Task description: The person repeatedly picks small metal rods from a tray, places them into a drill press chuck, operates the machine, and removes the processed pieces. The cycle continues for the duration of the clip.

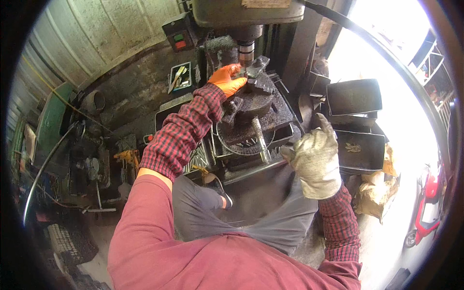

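My left hand [226, 79], in an orange glove, reaches to the vise [253, 104] under the drill press. Its thumb and fingers come together beside the drill chuck [246, 50]; whatever lies between the fingertips is too small and dark to make out. The vise is dark and covered with metal chips, and its bar handle [261, 137] points toward me. Off to the right, my right hand [316, 162] wears a dirty white work glove. It is held in the air near the machine table's right side, thumb and forefinger apart, with nothing visible in it.
Two black trays [355, 96] stand right of the press, a paper sack [374, 195] below them. Metal rods fill a bin [197, 158] left of the vise. A switch box [179, 38] hangs behind on the left, above a small tray [180, 77]. My knees flank the table front.
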The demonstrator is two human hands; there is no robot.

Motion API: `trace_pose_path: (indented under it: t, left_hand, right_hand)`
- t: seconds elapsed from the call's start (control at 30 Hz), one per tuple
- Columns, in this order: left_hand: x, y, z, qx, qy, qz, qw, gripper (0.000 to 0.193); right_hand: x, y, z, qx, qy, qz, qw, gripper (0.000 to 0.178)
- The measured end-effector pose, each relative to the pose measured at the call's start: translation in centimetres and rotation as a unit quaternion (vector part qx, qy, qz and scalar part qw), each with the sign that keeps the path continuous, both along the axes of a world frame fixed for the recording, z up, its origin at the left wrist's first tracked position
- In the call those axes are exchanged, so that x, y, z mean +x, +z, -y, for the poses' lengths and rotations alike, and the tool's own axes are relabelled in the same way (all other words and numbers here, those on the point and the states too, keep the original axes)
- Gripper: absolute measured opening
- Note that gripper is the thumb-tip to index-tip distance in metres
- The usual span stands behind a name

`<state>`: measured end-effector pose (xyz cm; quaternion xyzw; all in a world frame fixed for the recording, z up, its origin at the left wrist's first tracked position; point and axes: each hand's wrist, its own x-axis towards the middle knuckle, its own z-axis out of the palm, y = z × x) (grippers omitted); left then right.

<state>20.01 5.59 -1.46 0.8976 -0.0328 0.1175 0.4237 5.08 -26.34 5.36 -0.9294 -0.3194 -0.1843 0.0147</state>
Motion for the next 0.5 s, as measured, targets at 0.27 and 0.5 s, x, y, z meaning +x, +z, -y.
trace_pose_path:
  t: [0.27, 0.5]
  left_hand:
    - [-16.9, -3.3, -7.7, -0.179, 0.075, 0.065, 0.979, 0.036]
    - [-28.3, -15.0, 0.3, -0.463, 0.128, -0.120, 0.869, 0.058]
  right_hand:
    - [3.0, -10.0, 1.9, 0.219, -0.039, 0.185, 0.957, 0.038]
    - [2.2, -7.9, 3.5, 0.091, -0.049, 0.045, 0.994, 0.041]
